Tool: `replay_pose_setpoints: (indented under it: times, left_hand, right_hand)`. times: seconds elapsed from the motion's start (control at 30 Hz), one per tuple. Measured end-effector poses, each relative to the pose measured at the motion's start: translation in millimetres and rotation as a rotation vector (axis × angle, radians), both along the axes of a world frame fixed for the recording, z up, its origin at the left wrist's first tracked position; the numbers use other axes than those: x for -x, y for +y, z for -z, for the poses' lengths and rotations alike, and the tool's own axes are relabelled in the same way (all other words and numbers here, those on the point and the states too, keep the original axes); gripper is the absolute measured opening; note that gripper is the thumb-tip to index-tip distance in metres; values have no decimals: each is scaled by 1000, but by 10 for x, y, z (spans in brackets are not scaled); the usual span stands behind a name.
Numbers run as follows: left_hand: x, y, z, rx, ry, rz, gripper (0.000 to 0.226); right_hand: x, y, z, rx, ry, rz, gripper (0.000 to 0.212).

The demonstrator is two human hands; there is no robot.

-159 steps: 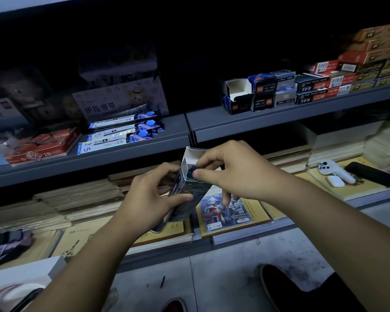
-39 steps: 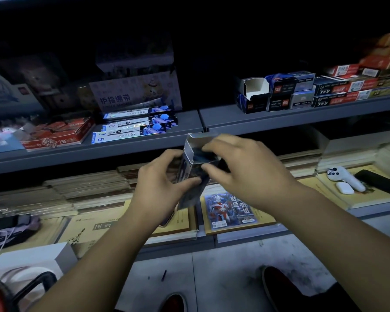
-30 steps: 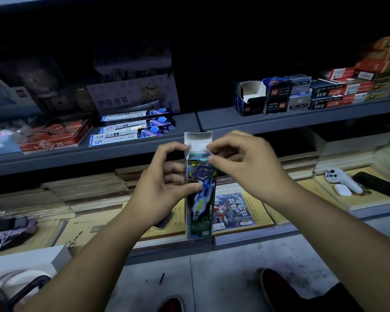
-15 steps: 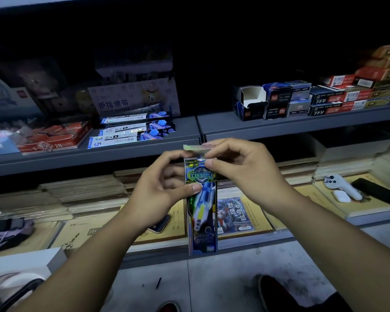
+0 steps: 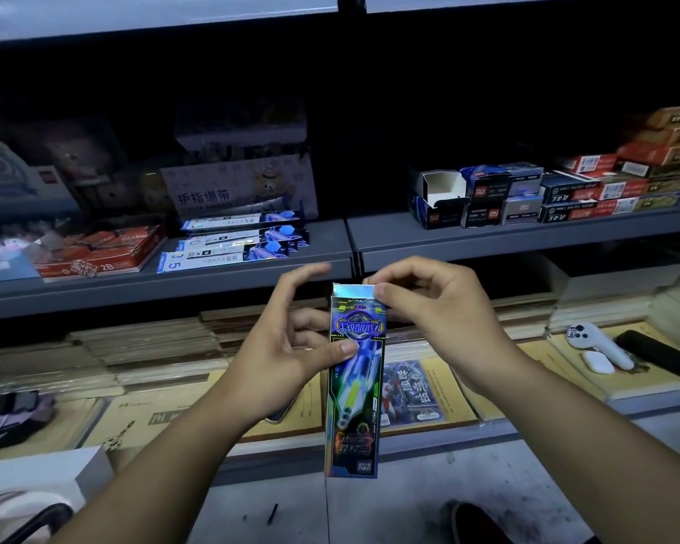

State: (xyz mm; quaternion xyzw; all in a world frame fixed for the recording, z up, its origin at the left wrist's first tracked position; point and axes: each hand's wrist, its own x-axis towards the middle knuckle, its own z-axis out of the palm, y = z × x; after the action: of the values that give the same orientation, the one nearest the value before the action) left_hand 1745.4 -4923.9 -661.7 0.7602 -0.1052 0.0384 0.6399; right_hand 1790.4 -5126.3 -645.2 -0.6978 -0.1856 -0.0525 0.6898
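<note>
1. The tall, narrow printed box (image 5: 354,386) is held upright in front of the shelving, between both hands. Its lower end is left hanging free above the floor.
2. The upper half of the box is gripped by the left hand (image 5: 283,355). The thumb is pressed on the printed front face, the fingers are placed behind the box, and the forefinger is lifted clear above it.
3. The top right corner of the box is pinched by the right hand (image 5: 432,312) between thumb and forefinger.
4. The hands are kept close together, separated only by the box.
5. Behind the box, flat blue-and-white packs (image 5: 232,249) and an open-topped carton (image 5: 440,194) are carried on a grey shelf (image 5: 252,278).
6. A white controller (image 5: 597,343) is seen on the lower shelf, well apart to the right.
</note>
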Motion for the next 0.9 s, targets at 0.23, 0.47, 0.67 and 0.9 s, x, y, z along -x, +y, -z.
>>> replay_pose_setpoints:
  times: [0.23,0.47,0.67,0.9]
  left_hand:
    - [0,16,12,-22,-39,6,58]
    - [-16,57,30,16,-39,-9,51]
    - [1,61,46,-11,-79,19,50]
    - [-77,135,35,-6,101,17,67]
  right_hand:
    - [13,-22,-7,81,-37,-37,9]
    - [15,29,48,176,-72,-67,24]
    - [-5,4,48,251,-38,-141,21]
    - [-38,-17,-49,26,29,37,18]
